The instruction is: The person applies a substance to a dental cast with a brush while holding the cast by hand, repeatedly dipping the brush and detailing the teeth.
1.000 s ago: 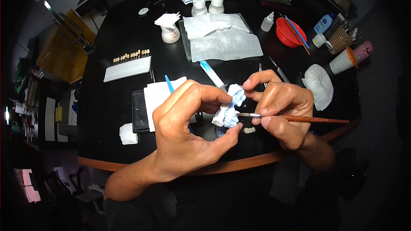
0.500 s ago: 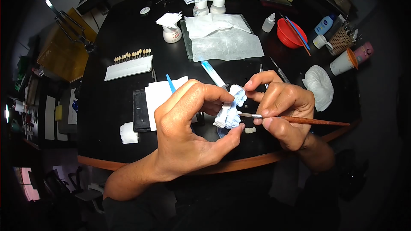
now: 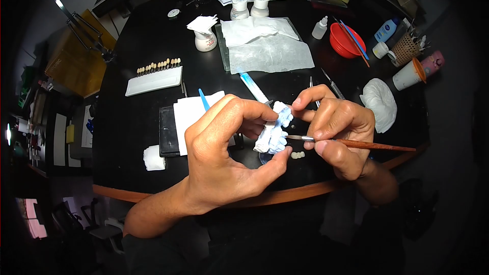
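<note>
My left hand (image 3: 219, 155) holds a pale blue and white dental model (image 3: 274, 135) between thumb and fingers. Pinched in my right hand (image 3: 338, 130) is a thin brush (image 3: 367, 144) with a reddish-brown handle; its tip is at the model's right side. A fingertip of my right hand is close to the model's upper end, and I cannot tell whether it touches. Below the brush, several small tooth-coloured pieces (image 3: 298, 155) lie on the black table (image 3: 204, 79). Behind the model is a blue-and-white syringe (image 3: 253, 87).
A tooth shade guide (image 3: 154, 80) lies left, near a black box (image 3: 167, 132) with white paper. White sheets (image 3: 270, 53) cover a glass plate behind. Farther right are a dropper bottle (image 3: 320, 28), a red bowl (image 3: 346, 40), a cup (image 3: 407, 74) and a wad of white tissue (image 3: 378, 105).
The brush tip has drawn slightly away from the model's surface. Both hands keep nearly the same pose, and the whole view has shifted very slightly.
</note>
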Tool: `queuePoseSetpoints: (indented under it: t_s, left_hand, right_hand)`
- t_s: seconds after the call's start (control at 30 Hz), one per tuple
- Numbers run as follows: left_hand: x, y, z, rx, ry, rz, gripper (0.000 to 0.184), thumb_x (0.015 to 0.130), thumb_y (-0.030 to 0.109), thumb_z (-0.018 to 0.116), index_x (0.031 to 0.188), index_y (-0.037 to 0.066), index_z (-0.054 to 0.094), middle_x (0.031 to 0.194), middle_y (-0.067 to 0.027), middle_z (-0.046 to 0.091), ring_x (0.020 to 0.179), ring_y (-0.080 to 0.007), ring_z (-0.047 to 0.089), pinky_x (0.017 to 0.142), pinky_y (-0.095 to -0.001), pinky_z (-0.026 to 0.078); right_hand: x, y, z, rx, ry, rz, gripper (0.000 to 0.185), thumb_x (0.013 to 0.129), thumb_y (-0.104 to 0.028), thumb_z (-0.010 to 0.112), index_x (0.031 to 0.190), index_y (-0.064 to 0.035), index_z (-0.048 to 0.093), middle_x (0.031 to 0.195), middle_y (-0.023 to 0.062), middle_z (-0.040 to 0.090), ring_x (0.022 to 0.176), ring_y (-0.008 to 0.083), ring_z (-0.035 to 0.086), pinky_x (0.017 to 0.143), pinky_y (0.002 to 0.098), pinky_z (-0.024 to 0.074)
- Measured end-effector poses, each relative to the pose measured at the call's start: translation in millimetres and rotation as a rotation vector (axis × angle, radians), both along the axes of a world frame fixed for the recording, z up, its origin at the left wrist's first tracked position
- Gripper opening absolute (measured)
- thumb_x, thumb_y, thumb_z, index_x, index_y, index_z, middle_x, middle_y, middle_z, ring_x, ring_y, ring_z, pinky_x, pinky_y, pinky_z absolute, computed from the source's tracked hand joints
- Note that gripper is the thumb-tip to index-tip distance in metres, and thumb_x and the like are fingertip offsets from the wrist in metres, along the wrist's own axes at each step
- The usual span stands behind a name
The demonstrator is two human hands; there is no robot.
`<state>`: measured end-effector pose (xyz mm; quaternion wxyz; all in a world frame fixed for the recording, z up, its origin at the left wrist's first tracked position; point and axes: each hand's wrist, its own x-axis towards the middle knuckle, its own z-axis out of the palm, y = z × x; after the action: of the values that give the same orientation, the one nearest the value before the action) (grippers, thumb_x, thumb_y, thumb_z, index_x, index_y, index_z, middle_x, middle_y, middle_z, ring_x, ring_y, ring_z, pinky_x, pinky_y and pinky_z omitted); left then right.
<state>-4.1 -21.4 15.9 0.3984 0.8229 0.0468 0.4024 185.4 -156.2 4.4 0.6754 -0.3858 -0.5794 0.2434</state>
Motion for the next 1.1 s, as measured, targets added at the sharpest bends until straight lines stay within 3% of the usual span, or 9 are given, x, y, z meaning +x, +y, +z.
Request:
queuePoseSetpoints:
  t_s: [0.3,0.53,0.73,0.97,1.07,1.1]
  left_hand:
    - [-1,0,1,-0.034,0.03,0.007,0.05,0.067,0.005,0.093,0.109,-0.006,0.069,0.095,-0.0133,0.074,0.082,-0.0142,0.075,0.07,-0.0243,0.06]
    - [-2,5,3,-0.032,-0.014,-0.012,0.055,0.067,0.003,0.093,0.115,-0.009,0.07,0.1,-0.0145,0.076,0.088,-0.0175,0.076,0.081,-0.0273,0.061]
    - [-4,11,6,-0.06,-0.03,-0.054,0.061,0.064,0.002,0.095,0.118,-0.01,0.071,0.108,-0.0177,0.076,0.097,-0.0225,0.079,0.089,-0.0308,0.063]
    - [-6,14,6,-0.043,-0.035,-0.066,0.06,0.065,0.003,0.095,0.118,-0.011,0.07,0.109,-0.0186,0.076,0.099,-0.0243,0.079,0.091,-0.0317,0.063]
    - [-6,13,6,-0.033,-0.033,-0.063,0.06,0.065,0.003,0.095,0.118,-0.011,0.071,0.109,-0.0188,0.076,0.099,-0.0242,0.079,0.09,-0.0316,0.063]
    - [-6,14,6,-0.031,-0.034,-0.062,0.06,0.065,0.004,0.095,0.118,-0.011,0.071,0.109,-0.0188,0.076,0.099,-0.024,0.079,0.09,-0.0316,0.064]
  right_hand:
    - [-4,0,-1,0.026,0.027,-0.008,0.008,0.079,0.004,0.065,0.084,-0.0026,0.064,0.075,0.0095,0.07,0.109,0.0292,0.066,0.099,0.0461,0.0544]
    - [-3,-2,1,0.029,0.006,-0.054,0.009,0.078,0.003,0.065,0.085,-0.0028,0.066,0.075,0.0089,0.07,0.107,0.03,0.068,0.097,0.0447,0.0568]
    - [-6,-5,8,0.112,-0.15,-0.157,0.013,0.074,0.004,0.069,0.084,-0.0029,0.067,0.077,0.0096,0.071,0.1,0.0332,0.072,0.089,0.0415,0.061]
    - [-5,-4,10,0.171,-0.287,-0.164,0.017,0.072,0.006,0.074,0.086,-0.0016,0.071,0.079,0.0108,0.073,0.107,0.036,0.072,0.088,0.0405,0.0614]
    - [-3,-7,13,0.134,-0.356,-0.089,0.021,0.082,0.008,0.067,0.101,-0.0007,0.069,0.083,0.0132,0.07,0.117,0.0324,0.061,0.103,0.0547,0.061]
    - [-4,-6,12,0.147,-0.345,-0.117,0.02,0.079,0.008,0.069,0.097,-0.0009,0.07,0.082,0.0121,0.071,0.114,0.0334,0.065,0.098,0.0496,0.0608]
